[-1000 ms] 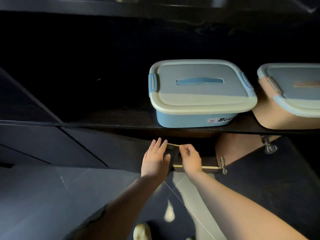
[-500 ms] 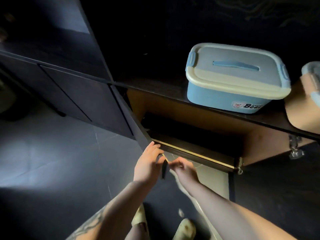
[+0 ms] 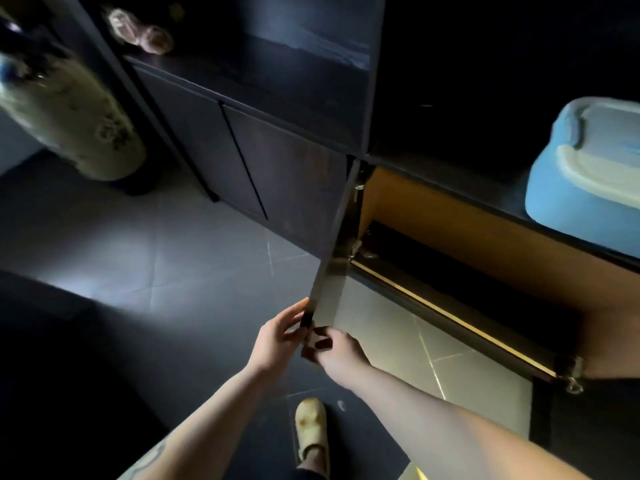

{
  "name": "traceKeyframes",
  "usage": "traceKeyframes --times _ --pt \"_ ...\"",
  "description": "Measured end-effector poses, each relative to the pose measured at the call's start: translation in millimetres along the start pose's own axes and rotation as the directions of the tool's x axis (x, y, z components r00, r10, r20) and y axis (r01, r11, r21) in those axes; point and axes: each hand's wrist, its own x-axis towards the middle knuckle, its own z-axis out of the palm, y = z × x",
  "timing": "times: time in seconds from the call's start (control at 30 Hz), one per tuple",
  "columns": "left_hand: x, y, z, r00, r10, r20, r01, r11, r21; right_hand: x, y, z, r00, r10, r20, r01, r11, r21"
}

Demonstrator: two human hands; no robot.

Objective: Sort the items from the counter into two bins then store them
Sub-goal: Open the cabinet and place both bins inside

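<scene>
Swinging the door (image 3: 329,271) out, I now have it wide open; a moment ago it was just a crack. Both hands pinch its lower edge, my left hand (image 3: 277,337) on the outside, my right hand (image 3: 337,349) on the inside. The blue bin (image 3: 585,181) sits shut on the tabletop above the open cupboard (image 3: 485,244), so I think storing comes next.

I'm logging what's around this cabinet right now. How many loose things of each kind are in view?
Blue lidded bin: 1
Floral vase: 1
Bundle on the shelf, too blurred to name: 1
Total: 3
</scene>
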Motion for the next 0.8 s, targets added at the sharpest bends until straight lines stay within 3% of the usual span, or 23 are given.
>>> traceKeyframes --times 0.23,0.47,0.53,0.67,0.8 --pt "43 -14 -85 0.970 -0.009 -0.241 0.056 0.981 0.187 37 -62 54 0.998 -0.060 0.016 0.061 0.987 -0.146" --pt "64 16 -84 0.913 0.018 -0.407 0.134 0.931 0.341 46 -65 10 0.989 -0.060 -0.138 0.041 0.990 -0.135" --pt "63 37 -50 0.923 0.128 -0.362 0.026 0.920 0.392 43 -61 -18 0.969 -0.040 -0.243 0.023 0.997 -0.075" --pt "71 108 38 0.945 0.316 -0.087 -0.269 0.899 0.345 16 -35 -101 0.874 -0.033 -0.485 0.047 0.999 0.018" --pt "78 197 120 0.819 0.558 0.136 -0.566 0.743 0.358 -40 8 -215 0.759 -0.117 -0.640 0.048 0.991 -0.124"
